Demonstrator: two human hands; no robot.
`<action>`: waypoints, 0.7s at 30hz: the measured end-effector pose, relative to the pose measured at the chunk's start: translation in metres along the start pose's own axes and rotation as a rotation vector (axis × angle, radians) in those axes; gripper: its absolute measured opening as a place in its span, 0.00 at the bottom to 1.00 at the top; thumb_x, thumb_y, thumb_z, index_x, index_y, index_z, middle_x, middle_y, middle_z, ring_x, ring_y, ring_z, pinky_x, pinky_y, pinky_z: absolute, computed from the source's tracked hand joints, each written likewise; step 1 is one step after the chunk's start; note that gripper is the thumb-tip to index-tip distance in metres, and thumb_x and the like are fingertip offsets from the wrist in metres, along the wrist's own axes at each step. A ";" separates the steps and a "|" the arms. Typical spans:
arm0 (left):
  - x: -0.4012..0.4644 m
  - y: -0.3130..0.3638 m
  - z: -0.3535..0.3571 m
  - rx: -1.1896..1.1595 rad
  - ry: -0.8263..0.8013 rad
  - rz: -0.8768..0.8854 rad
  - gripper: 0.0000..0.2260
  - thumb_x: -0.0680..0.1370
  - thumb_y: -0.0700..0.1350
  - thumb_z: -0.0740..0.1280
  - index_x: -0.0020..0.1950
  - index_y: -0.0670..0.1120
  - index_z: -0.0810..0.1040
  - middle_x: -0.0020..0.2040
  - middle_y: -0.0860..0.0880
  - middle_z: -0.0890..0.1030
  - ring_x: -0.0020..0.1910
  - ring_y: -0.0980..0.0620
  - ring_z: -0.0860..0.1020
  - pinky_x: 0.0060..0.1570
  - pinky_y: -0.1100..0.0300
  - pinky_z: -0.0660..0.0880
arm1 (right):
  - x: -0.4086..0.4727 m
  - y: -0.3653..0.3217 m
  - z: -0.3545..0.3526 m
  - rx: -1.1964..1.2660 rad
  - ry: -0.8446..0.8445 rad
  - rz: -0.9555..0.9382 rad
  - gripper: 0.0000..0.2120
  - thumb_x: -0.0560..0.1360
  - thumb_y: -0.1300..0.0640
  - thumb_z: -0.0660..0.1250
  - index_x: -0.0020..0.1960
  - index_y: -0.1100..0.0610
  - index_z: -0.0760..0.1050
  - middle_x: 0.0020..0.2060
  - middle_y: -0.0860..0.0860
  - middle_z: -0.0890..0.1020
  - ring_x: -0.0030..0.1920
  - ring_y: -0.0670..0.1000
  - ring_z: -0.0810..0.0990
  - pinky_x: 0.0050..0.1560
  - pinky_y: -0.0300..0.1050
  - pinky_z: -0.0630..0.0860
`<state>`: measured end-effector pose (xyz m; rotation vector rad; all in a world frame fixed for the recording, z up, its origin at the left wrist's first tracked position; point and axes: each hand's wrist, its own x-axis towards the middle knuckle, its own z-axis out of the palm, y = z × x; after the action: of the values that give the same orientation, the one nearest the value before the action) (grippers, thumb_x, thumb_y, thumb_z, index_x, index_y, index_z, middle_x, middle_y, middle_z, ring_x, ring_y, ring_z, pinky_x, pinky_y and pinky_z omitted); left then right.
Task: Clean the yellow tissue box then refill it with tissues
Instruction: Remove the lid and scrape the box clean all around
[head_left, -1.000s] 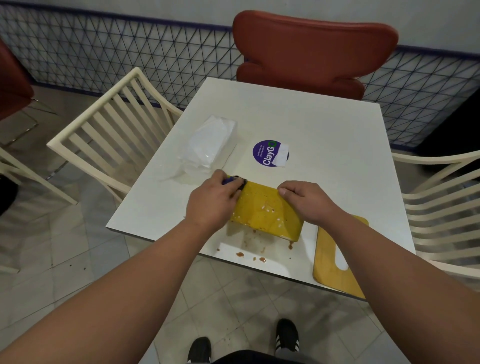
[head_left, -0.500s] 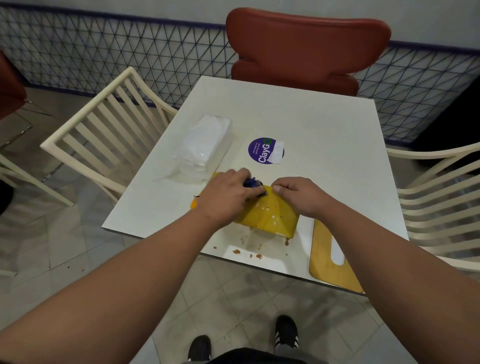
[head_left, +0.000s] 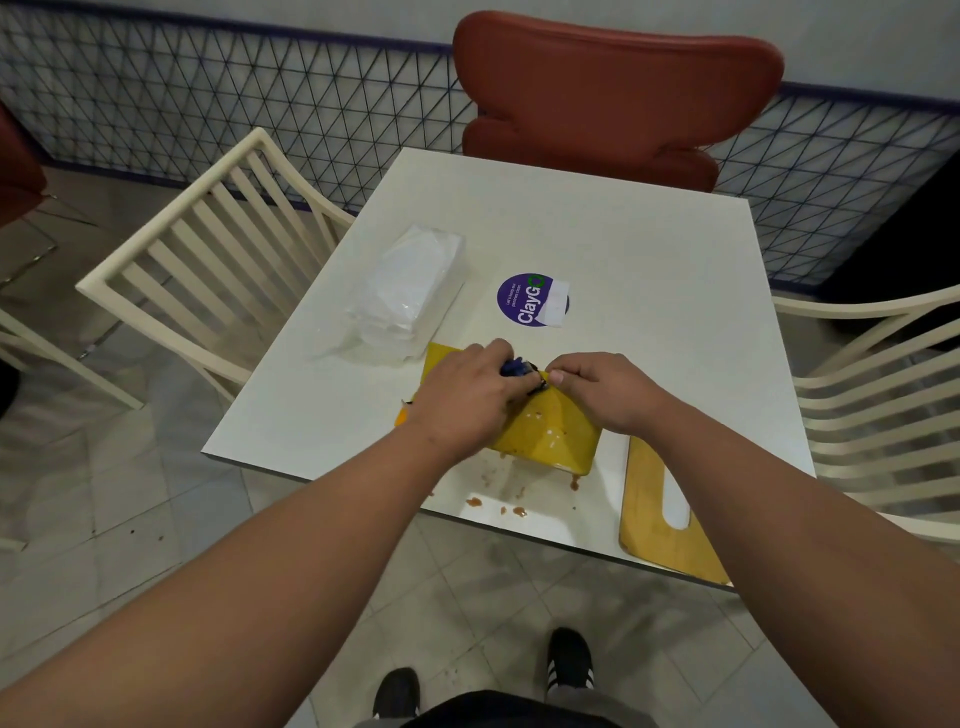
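The yellow tissue box (head_left: 550, 436) stands tilted on the white table (head_left: 623, 249), smeared with brown and white spots. My left hand (head_left: 467, 395) lies over its left part and is closed on a small blue cleaning item (head_left: 517, 368) pressed against the box's top edge. My right hand (head_left: 602, 387) pinches the box's upper right edge. Left of the box lies a clear plastic pack of white tissues (head_left: 410, 296). The box's yellow lid (head_left: 665, 519), with a slot in it, lies flat at the table's front right edge.
Brown crumbs and smears (head_left: 498, 506) dot the table in front of the box. A round purple ClayGo sticker (head_left: 530, 300) sits behind my hands. A red chair (head_left: 613, 98) stands at the far side, cream slatted chairs (head_left: 208, 260) at the left and right.
My left hand has moved the blue item rightward along the box's top edge, toward my right hand. The box has turned so that one corner points up.
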<state>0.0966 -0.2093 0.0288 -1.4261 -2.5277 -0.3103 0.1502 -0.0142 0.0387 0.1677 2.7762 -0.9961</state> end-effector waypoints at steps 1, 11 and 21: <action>-0.003 -0.006 -0.002 0.006 0.002 -0.007 0.16 0.69 0.41 0.72 0.55 0.51 0.83 0.43 0.42 0.77 0.31 0.41 0.74 0.30 0.55 0.71 | 0.000 0.000 0.000 -0.008 -0.004 -0.001 0.14 0.82 0.50 0.57 0.60 0.51 0.77 0.51 0.46 0.78 0.53 0.48 0.73 0.52 0.42 0.68; -0.043 -0.042 0.003 0.011 -0.047 0.030 0.15 0.73 0.40 0.69 0.58 0.52 0.82 0.43 0.42 0.76 0.34 0.42 0.74 0.30 0.53 0.72 | 0.001 0.004 -0.001 -0.014 -0.006 -0.011 0.14 0.82 0.51 0.56 0.60 0.53 0.77 0.52 0.45 0.77 0.54 0.47 0.73 0.52 0.41 0.66; -0.044 -0.042 0.003 0.003 -0.083 0.115 0.15 0.74 0.41 0.67 0.58 0.53 0.81 0.45 0.43 0.77 0.35 0.42 0.74 0.31 0.56 0.71 | 0.003 0.002 -0.001 -0.020 -0.002 0.000 0.14 0.82 0.50 0.56 0.61 0.52 0.77 0.55 0.48 0.78 0.54 0.49 0.73 0.53 0.42 0.67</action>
<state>0.0826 -0.2656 0.0100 -1.6077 -2.4954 -0.2311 0.1473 -0.0116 0.0372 0.1641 2.7832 -0.9674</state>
